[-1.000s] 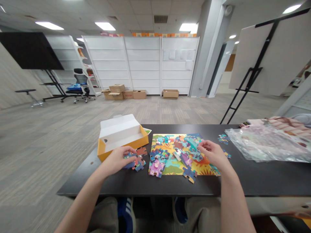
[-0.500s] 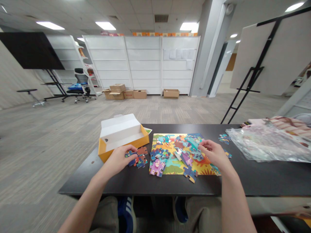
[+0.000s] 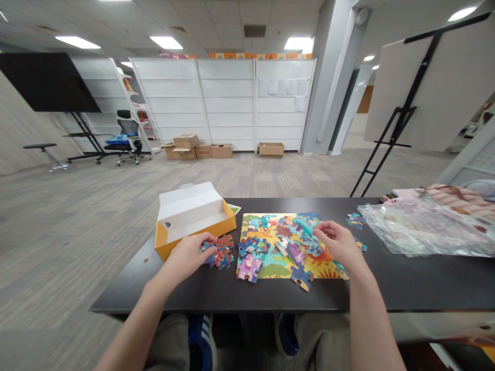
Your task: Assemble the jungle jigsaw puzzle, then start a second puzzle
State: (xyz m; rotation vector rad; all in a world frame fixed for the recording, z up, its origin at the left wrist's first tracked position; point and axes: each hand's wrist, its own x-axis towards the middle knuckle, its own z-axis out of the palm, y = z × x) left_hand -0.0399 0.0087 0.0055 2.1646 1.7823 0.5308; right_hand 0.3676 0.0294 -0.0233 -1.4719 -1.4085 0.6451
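My left hand [image 3: 193,253] is at the left of the table, its thumb and fingers closed on a blue puzzle piece [image 3: 204,247] at the edge of a small heap of puzzle pieces [image 3: 224,254]. My right hand [image 3: 335,241] is over the right side of a colourful picture sheet [image 3: 279,270]. Its thumb and fingertips come together near teal pieces; whatever is between them is too small to make out. Several loose pieces lie on the sheet, among them a purple piece [image 3: 249,267] at its left and a dark blue piece [image 3: 302,277] overhanging its front edge.
A yellow box [image 3: 201,229] with its white lid raised stands behind my left hand. More puzzle pieces [image 3: 356,220] lie beyond my right hand. Crumpled clear plastic [image 3: 421,226] and folded fabric [image 3: 460,198] cover the right of the black table [image 3: 193,296].
Both hands keep nearly the same places and grips. The whole view has shifted slightly, and the puzzle pieces have not visibly moved on the table.
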